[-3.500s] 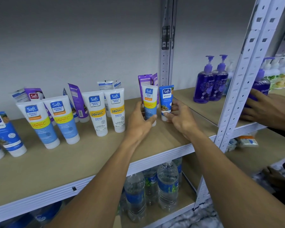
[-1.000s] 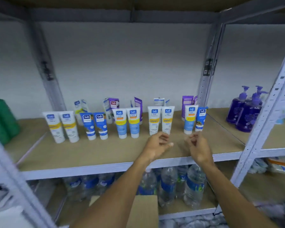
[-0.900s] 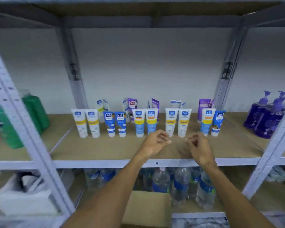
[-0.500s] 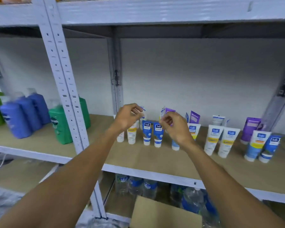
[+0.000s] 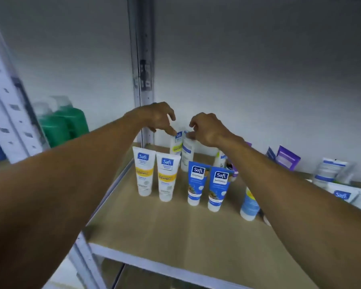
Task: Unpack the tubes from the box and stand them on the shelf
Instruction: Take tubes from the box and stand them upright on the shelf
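Observation:
Safi tubes stand cap-down on the wooden shelf [image 5: 165, 226]. In the front row are two white tubes with yellow bands [image 5: 143, 174] and two blue tubes [image 5: 196, 185]. Behind them stand two white back-row tubes [image 5: 176, 143]. My left hand [image 5: 156, 117] hovers over them with curled fingers, its index fingertip touching the top of the left back tube. My right hand [image 5: 206, 130] pinches the top of the right back tube [image 5: 187, 152] between thumb and finger. The box is out of view.
Green bottles [image 5: 65, 122] stand in the bay to the left, past the grey uprights [image 5: 142, 69]. Purple cartons [image 5: 288, 157] and more tubes [image 5: 340, 193] run along the shelf to the right, partly behind my right forearm. A lower shelf shows below.
The view has moved in close to the left end of the row. Both hands have gone from in front of the tubes to the tops of the two back-row tubes.

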